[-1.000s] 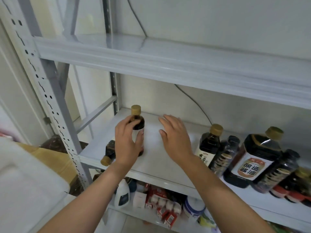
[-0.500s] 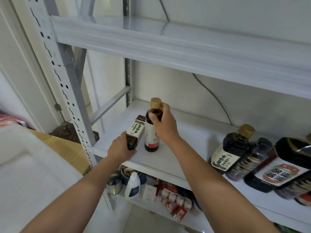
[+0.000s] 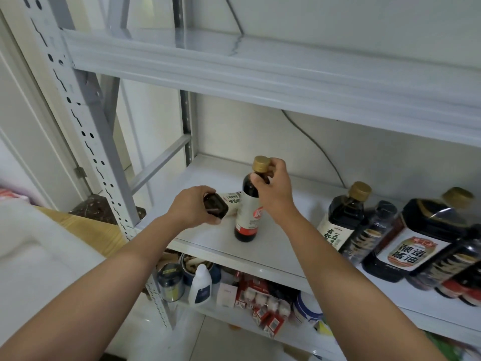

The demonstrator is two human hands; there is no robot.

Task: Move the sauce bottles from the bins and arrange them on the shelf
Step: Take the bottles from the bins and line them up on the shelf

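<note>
A tall dark sauce bottle [image 3: 248,217] with a gold cap stands upright on the white middle shelf [image 3: 276,246]. My right hand [image 3: 273,190] grips its neck just under the cap. My left hand [image 3: 194,205] holds a second, square-bottomed dark bottle [image 3: 221,204], which lies tipped on its side with its base toward me, just left of the upright one. Several more dark sauce bottles [image 3: 343,220] stand grouped at the right of the same shelf, among them a large jug [image 3: 419,235] with a red and white label.
A grey perforated upright [image 3: 86,131] frames the shelf's left side, with an upper shelf [image 3: 260,71] overhead. The lower shelf holds a white bottle [image 3: 200,284], a tin and red packets. A white bin [image 3: 39,256] sits at lower left beside a cardboard box.
My right hand slid up to the upright bottle's neck. My left hand tipped the square bottle further, so its base now faces me. The camera moved closer.
</note>
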